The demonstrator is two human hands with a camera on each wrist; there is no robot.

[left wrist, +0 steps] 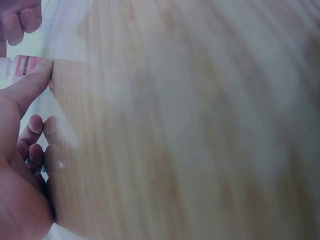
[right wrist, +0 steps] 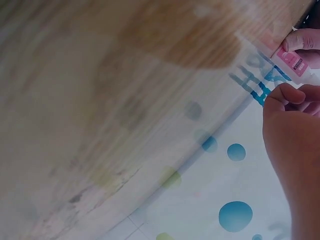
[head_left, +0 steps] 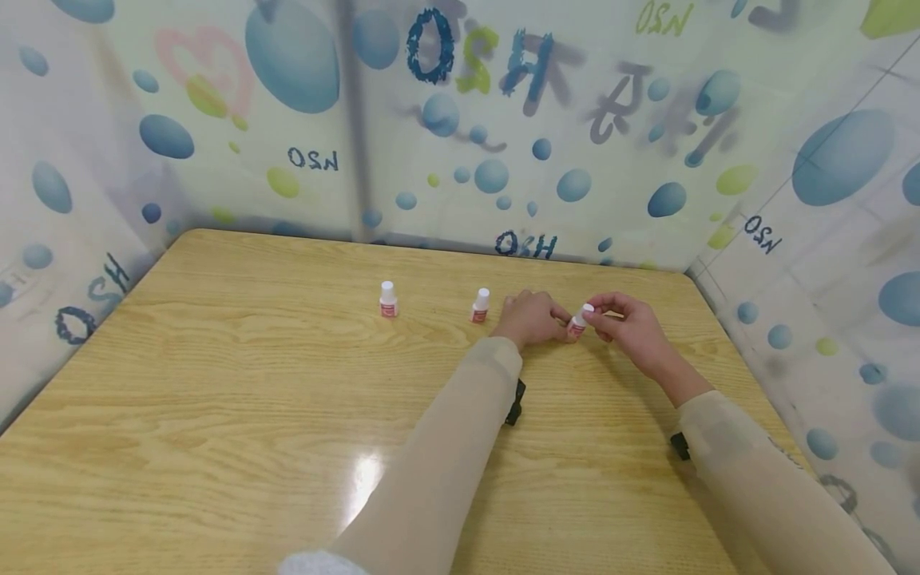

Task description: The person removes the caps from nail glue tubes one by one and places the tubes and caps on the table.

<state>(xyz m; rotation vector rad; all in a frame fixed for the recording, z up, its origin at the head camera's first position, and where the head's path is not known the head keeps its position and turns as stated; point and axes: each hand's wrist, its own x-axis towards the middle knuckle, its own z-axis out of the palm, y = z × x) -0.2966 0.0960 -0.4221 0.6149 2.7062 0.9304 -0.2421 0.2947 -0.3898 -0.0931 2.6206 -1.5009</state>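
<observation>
A small white bottle (head_left: 577, 323) with a pink label leans to the right between the two hands. My left hand (head_left: 533, 318) holds it low down, and in the left wrist view the thumb (left wrist: 31, 86) lies against the label (left wrist: 26, 65) near the base. Fingers of that hand rest at the tabletop. My right hand (head_left: 632, 331) pinches the white cap (head_left: 588, 308) from the right with thumb and fingertips. In the right wrist view, the right hand (right wrist: 295, 120) hides part of the cap end. Another such bottle (head_left: 480, 307) stands upright just left of the left hand.
A third matching bottle (head_left: 388, 300) stands upright farther left on the wooden table (head_left: 216, 383). Patterned sheeting (head_left: 446, 160) with blue dots rises behind the table and along both sides. Dark wrist straps (head_left: 515, 402) show below the sleeves.
</observation>
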